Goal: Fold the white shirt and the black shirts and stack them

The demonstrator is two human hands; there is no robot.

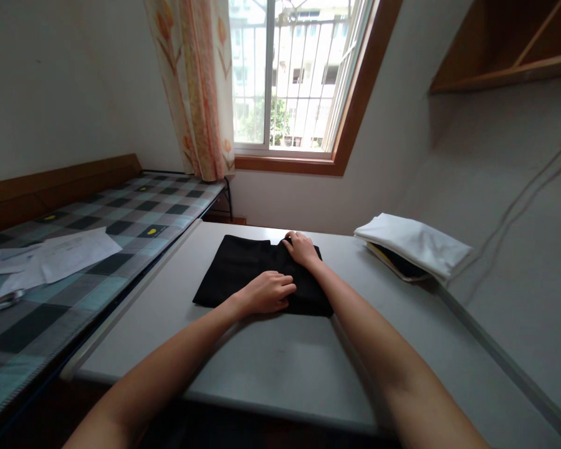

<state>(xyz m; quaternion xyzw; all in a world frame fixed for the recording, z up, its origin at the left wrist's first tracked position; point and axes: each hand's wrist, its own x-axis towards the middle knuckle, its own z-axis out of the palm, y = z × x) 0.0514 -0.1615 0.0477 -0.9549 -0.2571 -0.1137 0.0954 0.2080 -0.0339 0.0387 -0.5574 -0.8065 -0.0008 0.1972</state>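
Observation:
A folded black garment (236, 268) lies flat on the white table (262, 355); its exact kind does not show. My left hand (268, 291) rests on the garment's near middle part, its fingers curled and closed against the fabric. Farther off, my right hand (302, 248) is at the garment's far edge on the right, fingers bent over the cloth there. A small notch shows in that far edge, just left of my right fingers. The fingertips of both hands are partly hidden.
A stack of folded cloth, white on top (414, 240), sits at the table's right side by the wall. On the left stands a bed with a checked mattress (168, 206), with papers (70, 255) on it. A curtain (201, 93) hangs beside the barred window (303, 81).

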